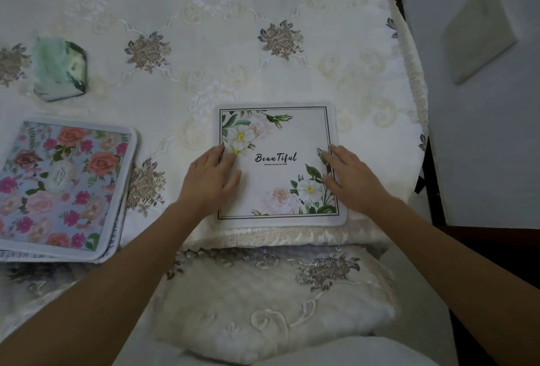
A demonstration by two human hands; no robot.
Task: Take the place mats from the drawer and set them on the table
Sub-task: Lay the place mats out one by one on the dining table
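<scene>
A white place mat (277,137) with green leaves, pale flowers and the word "Beautiful" lies flat near the table's front edge. My left hand (211,178) rests palm down on its left side, fingers spread. My right hand (353,178) lies flat on its right edge in the same way. Neither hand grips the mat. To the left, a small stack of place mats (64,187) with pink and orange roses on blue lies on the table (181,53). The drawer is out of sight.
The round table wears a cream embroidered cloth with a lace fringe (415,73). A green glassy box (60,69) stands at the back left. A cushioned chair seat (263,307) sits just below the table edge. White floor and a pale flat mat (479,32) lie to the right.
</scene>
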